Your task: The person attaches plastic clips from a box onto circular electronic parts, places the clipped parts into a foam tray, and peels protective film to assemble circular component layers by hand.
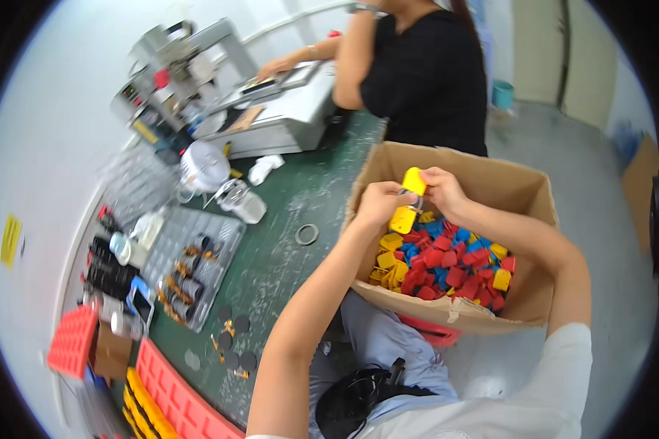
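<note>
Over an open cardboard box (pixel 483 318), both my hands are closed on a yellow plastic piece (pixel 403 220). Its upper and lower yellow parts show, with a dark, ring-like part between them; how these join I cannot tell. My left hand (pixel 379 203) pinches it from the left, near the middle. My right hand (pixel 445 193) grips the upper part from the right, fingers bent round its edge. Below, many small flat plastic pieces (pixel 454 276) in red, blue and yellow lie heaped in the box.
Left of the box, a green worktable (pixel 285 274) carries a grey ring (pixel 307 234), a clear tray (pixel 227 252) of small metal parts, several dark discs (pixel 241 324) and a white fan (pixel 204 165). Red crates (pixel 176 391) stand lower left. Beyond the box, a person in black (pixel 432 80) works at a machine.
</note>
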`<state>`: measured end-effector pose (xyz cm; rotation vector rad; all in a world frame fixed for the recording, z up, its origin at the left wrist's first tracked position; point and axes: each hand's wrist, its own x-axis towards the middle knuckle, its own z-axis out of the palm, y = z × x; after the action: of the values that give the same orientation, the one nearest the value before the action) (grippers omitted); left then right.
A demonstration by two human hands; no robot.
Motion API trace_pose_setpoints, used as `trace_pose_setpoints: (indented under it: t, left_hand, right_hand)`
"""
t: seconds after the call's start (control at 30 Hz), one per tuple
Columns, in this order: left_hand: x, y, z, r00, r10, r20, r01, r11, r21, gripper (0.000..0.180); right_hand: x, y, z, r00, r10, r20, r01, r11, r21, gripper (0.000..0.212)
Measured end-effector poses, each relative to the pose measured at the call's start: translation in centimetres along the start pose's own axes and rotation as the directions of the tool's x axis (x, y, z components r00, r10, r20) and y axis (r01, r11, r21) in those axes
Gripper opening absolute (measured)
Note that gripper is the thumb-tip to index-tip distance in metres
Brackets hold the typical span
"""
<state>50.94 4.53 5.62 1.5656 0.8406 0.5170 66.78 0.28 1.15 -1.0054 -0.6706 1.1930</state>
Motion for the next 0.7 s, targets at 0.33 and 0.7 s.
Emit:
trace_pose_setpoints:
  t: [0.33,0.7]
  left_hand:
    - [-24.9,10.0,-15.2,0.924,0.314,-0.216,-0.265,0.937,0.227,0.013]
    - [-52.9,5.7,-22.3,0.635,0.033,-0.772,0.654,0.51,0.559,0.014]
  right_hand:
    - [-3.0,-7.3,5.8,0.789,-0.264,0.555,0.393,0.911,-0.124,0.049]
    - [-0.4,-0.7,19.3,0.533,0.079,0.842,0.844,0.02,-0.536,0.059]
